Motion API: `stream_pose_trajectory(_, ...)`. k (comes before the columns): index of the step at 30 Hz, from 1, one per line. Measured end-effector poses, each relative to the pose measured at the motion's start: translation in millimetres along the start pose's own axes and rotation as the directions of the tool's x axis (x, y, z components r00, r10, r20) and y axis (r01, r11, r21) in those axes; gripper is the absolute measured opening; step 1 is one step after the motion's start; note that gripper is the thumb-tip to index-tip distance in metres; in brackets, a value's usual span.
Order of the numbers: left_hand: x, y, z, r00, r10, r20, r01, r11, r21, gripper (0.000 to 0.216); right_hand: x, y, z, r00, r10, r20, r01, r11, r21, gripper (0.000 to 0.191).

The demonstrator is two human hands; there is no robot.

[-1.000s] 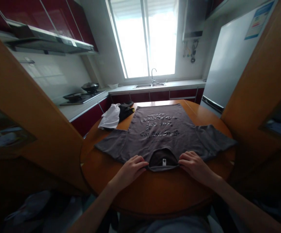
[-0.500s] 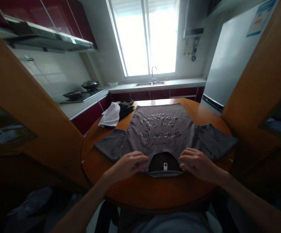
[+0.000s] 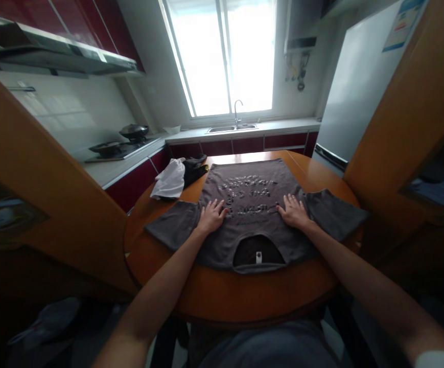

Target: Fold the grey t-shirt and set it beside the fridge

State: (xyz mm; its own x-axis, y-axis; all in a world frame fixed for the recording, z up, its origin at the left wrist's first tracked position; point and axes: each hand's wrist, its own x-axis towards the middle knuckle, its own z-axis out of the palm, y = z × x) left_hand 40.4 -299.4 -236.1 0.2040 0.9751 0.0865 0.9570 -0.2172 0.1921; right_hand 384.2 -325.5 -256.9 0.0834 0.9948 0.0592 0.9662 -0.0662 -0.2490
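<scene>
Here, a grey-brown T-shirt [image 3: 256, 232] lies spread flat, front up, on the round wooden worktop [image 3: 244, 299]. Its neck opening [image 3: 258, 251] is nearest the person and its hem points away toward the window [image 3: 222, 56]. Both short sleeves are laid out to the sides, the one on the person's right reaching the rim of the worktop. The left hand [image 3: 212, 217] rests palm down on the chest of the T-shirt, just left of the pale printed lettering [image 3: 250, 194]. Its fingers are spread flat and grip nothing. The right hand [image 3: 293, 212] lies the same way at the lettering's other end, open and flat against the cloth, fingers fanned forward. The two hands are well apart, with the print between them and the neck opening closer to the person than either hand. At the far left edge of the worktop, a crumpled white cloth [image 3: 170, 179] sits against a dark cloth [image 3: 194, 168], both just beside the T-shirt's far corner. Beyond the worktop, a sink [image 3: 231, 128] runs under the window. A hob with a pan [image 3: 133, 131] stands along the left wall, and a pale fridge [image 3: 354, 92] stands on the right.
</scene>
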Motion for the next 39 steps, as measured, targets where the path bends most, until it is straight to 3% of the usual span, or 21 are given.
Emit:
stream_pose_trajectory(4, -0.6, -1.5, -0.7, 0.998, -0.067, -0.009, 0.067, 0.997, 0.029, 0.069, 1.4, 7.0, -2.8, 0.989, 0.04, -0.143, -0.043, 0.999, -0.017, 0.075)
stream_pose_trajectory(9, -0.5, -3.9, -1.6, 0.984, -0.143, -0.109, 0.149, 0.988, 0.049, 0.071, 3.8, 15.6, -2.8, 0.989, 0.128, -0.078, -0.13, 0.991, -0.016, 0.075)
stream_pose_trajectory(13, -1.6, -9.4, -3.5, 0.957, -0.207, -0.204, 0.21, 0.978, -0.006, 0.066, 6.4, 25.3, -3.4, 0.97, 0.204, -0.131, -0.202, 0.979, 0.031, 0.076)
stream_pose_trajectory(16, -1.0, -9.9, -3.9, 0.935, -0.199, -0.294, 0.202, 0.979, -0.019, 0.063, 7.2, 28.4, -2.1, 0.967, 0.235, -0.1, -0.234, 0.972, 0.024, 0.078)
stream_pose_trajectory(21, 0.9, -13.8, -0.7, 0.975, -0.183, -0.122, 0.186, 0.983, 0.008, 0.067, 6.2, 27.5, 1.3, 0.961, 0.252, -0.115, -0.249, 0.968, 0.034, 0.081)
stream_pose_trajectory(27, 1.7, -21.6, -0.6, 0.972, -0.218, -0.088, 0.221, 0.975, 0.026, 0.069, 4.7, 28.7, -0.3, 0.945, 0.296, -0.138, -0.288, 0.955, 0.074, 0.082)
stream_pose_trajectory(30, 0.7, -16.2, -1.8, 0.967, -0.214, -0.135, 0.219, 0.975, 0.025, 0.066, 1.4, 24.6, -4.2, 0.94, 0.277, -0.198, -0.265, 0.96, 0.084, 0.077)
stream_pose_trajectory(33, -2.9, 0.4, -2.7, 0.976, -0.088, -0.199, 0.088, 0.996, -0.009, 0.065, -4.9, 6.4, -8.0, 0.951, 0.12, -0.286, -0.103, 0.992, 0.075, 0.07)
stream_pose_trajectory(36, -10.3, 25.0, -0.8, 0.962, 0.212, -0.169, -0.232, 0.967, -0.109, 0.063, -14.5, -22.4, -6.4, 0.961, -0.131, -0.244, 0.157, 0.984, 0.089, 0.068)
stream_pose_trajectory(39, -20.3, 46.5, 4.6, 0.832, 0.551, -0.063, -0.553, 0.812, -0.187, 0.061, -24.7, -45.2, 0.8, 0.922, -0.371, -0.113, 0.382, 0.92, 0.088, 0.068)
